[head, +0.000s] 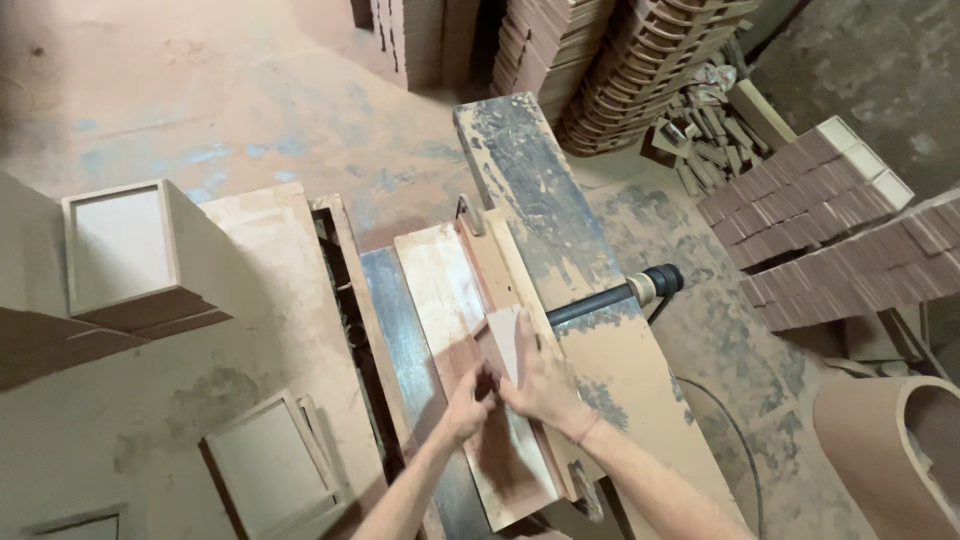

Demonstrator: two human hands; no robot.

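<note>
A small pale wooden piece (pixel 503 340) stands tilted against the fence (pixel 520 262) of a dusty woodworking machine. My right hand (pixel 543 378) lies flat on its right side, fingers spread along it. My left hand (pixel 468 400) grips its lower left edge. The piece rests on a long reddish board (pixel 447 290) lying on the machine's steel table (pixel 395 325).
Open wooden boxes sit at the left (pixel 135 255) and lower left (pixel 268 465). A black handle (pixel 620 292) sticks out to the right. Stacks of reddish wood parts (pixel 825 225) and curved pieces (pixel 650 60) fill the back and right. A round bin (pixel 895 450) stands at lower right.
</note>
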